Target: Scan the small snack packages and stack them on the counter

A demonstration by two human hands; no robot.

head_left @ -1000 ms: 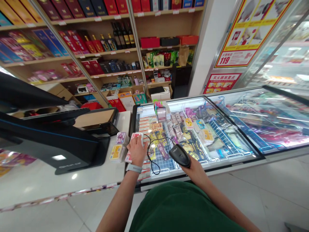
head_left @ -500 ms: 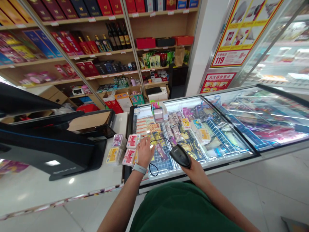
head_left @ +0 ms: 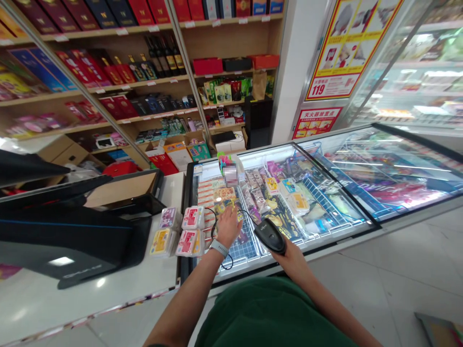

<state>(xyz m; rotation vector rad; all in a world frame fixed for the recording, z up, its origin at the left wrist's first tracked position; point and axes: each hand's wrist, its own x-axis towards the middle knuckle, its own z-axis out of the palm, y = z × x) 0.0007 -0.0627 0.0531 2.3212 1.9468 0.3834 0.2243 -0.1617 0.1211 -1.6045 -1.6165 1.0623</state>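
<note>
My left hand [head_left: 229,225], wearing a wristwatch [head_left: 219,247], hovers over or rests on the freezer's glass lid with fingers spread and nothing held. In my right hand [head_left: 290,257] is a black barcode scanner [head_left: 269,235], its cable looping past my left hand. To the left of my left hand sit red-labelled plastic packs [head_left: 193,218] at the freezer's edge. Beside them on the counter are a purple-labelled pack [head_left: 169,218] and a yellow-labelled pack [head_left: 162,242]. More packs, one orange-labelled [head_left: 299,203], appear beyond the scanner.
The chest freezer [head_left: 275,270] with wire baskets runs off to the right. A white counter [head_left: 119,284] carries a black till [head_left: 97,241] on the left. Behind stand shelves [head_left: 231,23] with bottles and boxes. A brightly coloured item [head_left: 224,160] lies at the lid's far side.
My left hand has moved right, away from the red-labelled packs, and its fingers stay spread. My right hand still holds the scanner in nearly the same place. The view has shifted slightly.
</note>
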